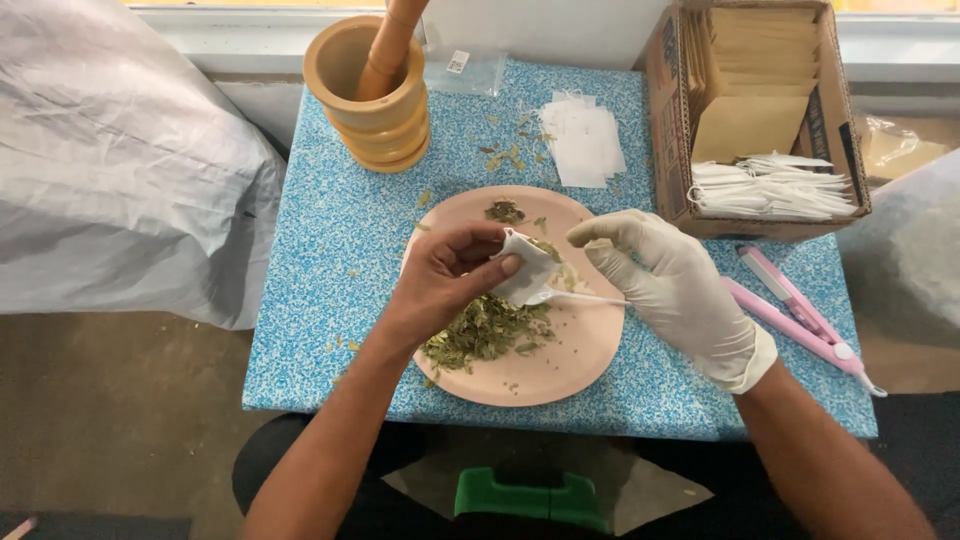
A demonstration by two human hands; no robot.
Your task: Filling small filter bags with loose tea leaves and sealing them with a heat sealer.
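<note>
Over the middle of the frame, above the pink plate (560, 375), you are holding a small white sachet (527, 270) pinched in your bare left hand (450, 275), its mouth turned up and to the right. Your gloved right hand (675, 285) is closing its fingers on a thin white spoon (585, 298) whose tip is resting just beside the sachet's lower edge; both hands are curled narrow around what they are gripping. Judging by how things are lying, you are partway through the filling: a few green flakes are showing at the sachet's mouth, so some leaf seems to be going in, but it is looking limp and far from plump, and it is not sealed. A good heap of crushed leaves (485, 335) is sitting on the plate's left half, with a smaller pinch near its upper rim, so plenty is left to scoop. Toward the upper middle, a stack of flat empty sachets (583, 140) is waiting on the blue speckled table (330, 250), and more white ones are lying in the cardboard box (668, 110) at upper right beneath tan envelopes. Along the right edge a pink sealer (795, 315) is lying untouched. At upper left a wooden mortar (372, 105) is standing with its pestle (390, 45) leaning inside. You cannot tell how full the sachet is, since your fingers are covering most of it.
</note>
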